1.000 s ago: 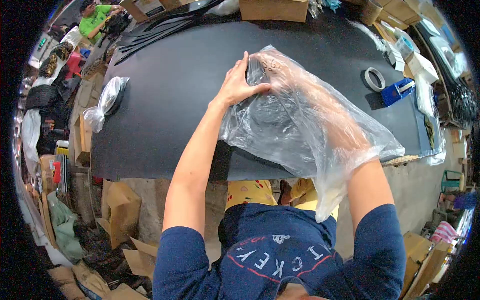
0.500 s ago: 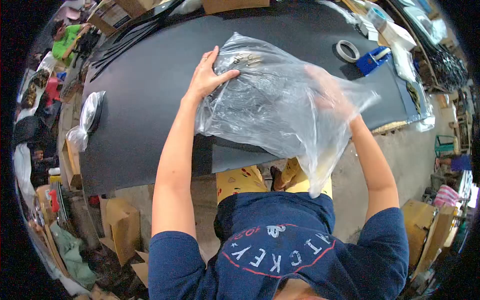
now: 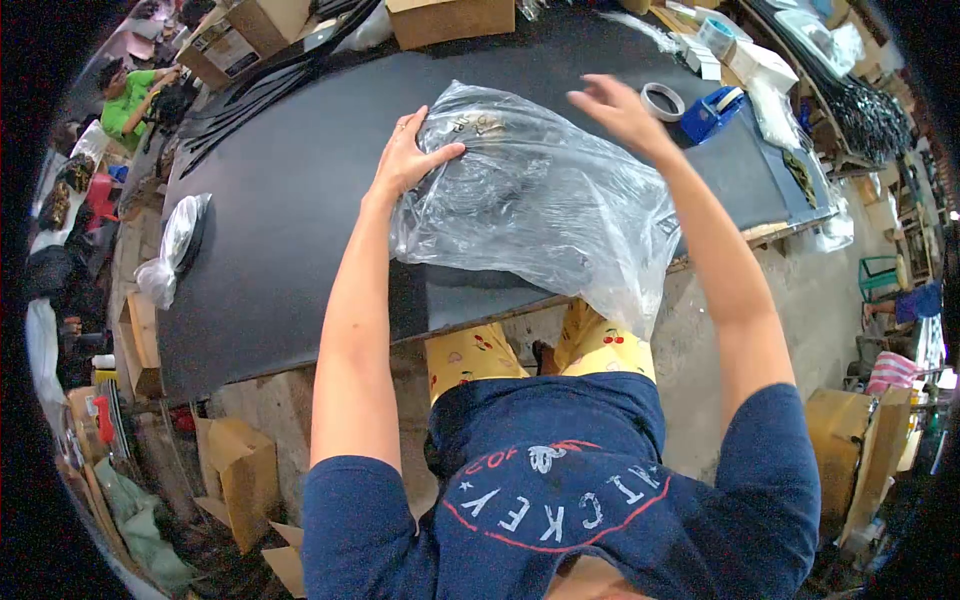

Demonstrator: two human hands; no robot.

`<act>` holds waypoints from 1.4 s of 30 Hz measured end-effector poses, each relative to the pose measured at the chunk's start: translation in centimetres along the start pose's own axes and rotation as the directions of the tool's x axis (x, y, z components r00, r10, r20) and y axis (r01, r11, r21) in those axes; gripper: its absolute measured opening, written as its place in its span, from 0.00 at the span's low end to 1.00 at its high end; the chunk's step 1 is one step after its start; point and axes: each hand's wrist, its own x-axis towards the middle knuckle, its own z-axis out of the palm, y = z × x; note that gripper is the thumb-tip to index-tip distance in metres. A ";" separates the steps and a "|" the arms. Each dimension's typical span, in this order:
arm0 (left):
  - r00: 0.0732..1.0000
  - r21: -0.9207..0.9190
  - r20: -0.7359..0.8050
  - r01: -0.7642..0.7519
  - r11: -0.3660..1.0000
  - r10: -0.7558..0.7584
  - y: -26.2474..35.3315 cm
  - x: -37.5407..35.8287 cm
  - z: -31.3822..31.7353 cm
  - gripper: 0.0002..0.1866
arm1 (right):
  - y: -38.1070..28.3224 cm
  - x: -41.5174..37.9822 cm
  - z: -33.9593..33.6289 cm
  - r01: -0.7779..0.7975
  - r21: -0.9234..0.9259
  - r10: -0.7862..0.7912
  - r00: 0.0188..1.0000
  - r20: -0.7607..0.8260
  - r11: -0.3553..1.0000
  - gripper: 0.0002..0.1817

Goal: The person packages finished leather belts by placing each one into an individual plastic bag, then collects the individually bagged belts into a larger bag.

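Observation:
A large clear plastic bag [image 3: 540, 200] lies crumpled on the black-topped table [image 3: 270, 240], something dark inside it. Its lower right corner hangs over the front edge. My left hand [image 3: 405, 160] grips the bag's upper left side, thumb on top and fingers along the edge. Above the bag's upper right side, my right hand [image 3: 620, 112] is raised off the plastic, slightly blurred, its fingers apart and holding nothing. Just right of that hand are a roll of tape [image 3: 662, 102] and a blue tape dispenser [image 3: 712, 115].
A smaller clear plastic bundle [image 3: 178, 245] lies at the table's left end. Black strips [image 3: 265, 95] run along the back left, near cardboard boxes [image 3: 450, 22]. White boxes [image 3: 760, 65] stand at the back right. A person in green [image 3: 128, 105] sits at far left.
My right hand has come out from inside or behind the bag's right side and moved up and away from it. The bag's right part has sunk down. My left hand keeps its place on the bag.

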 end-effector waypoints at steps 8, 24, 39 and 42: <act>1.000 -0.067 0.001 -0.007 0.998 0.007 0.3 -0.1 -0.2 0.55 | -2.3 2.2 9.5 -0.215 -0.041 0.219 0.968 0.120 0.976 0.41; 0.996 -0.047 0.023 -0.080 0.996 0.081 0.9 -0.4 -0.3 0.42 | -15.0 -11.7 14.9 0.370 -0.468 -0.446 0.893 -0.058 0.802 0.33; 0.999 -0.080 0.033 -0.015 0.997 0.018 2.1 -0.8 -0.5 0.42 | -2.5 -14.5 6.9 0.204 -0.229 -0.205 0.979 0.017 0.952 0.08; 0.998 -0.069 0.060 0.006 0.998 -0.001 2.8 -1.0 -0.8 0.41 | -6.1 -11.3 3.5 0.191 -0.065 -0.196 0.977 -0.081 0.979 0.09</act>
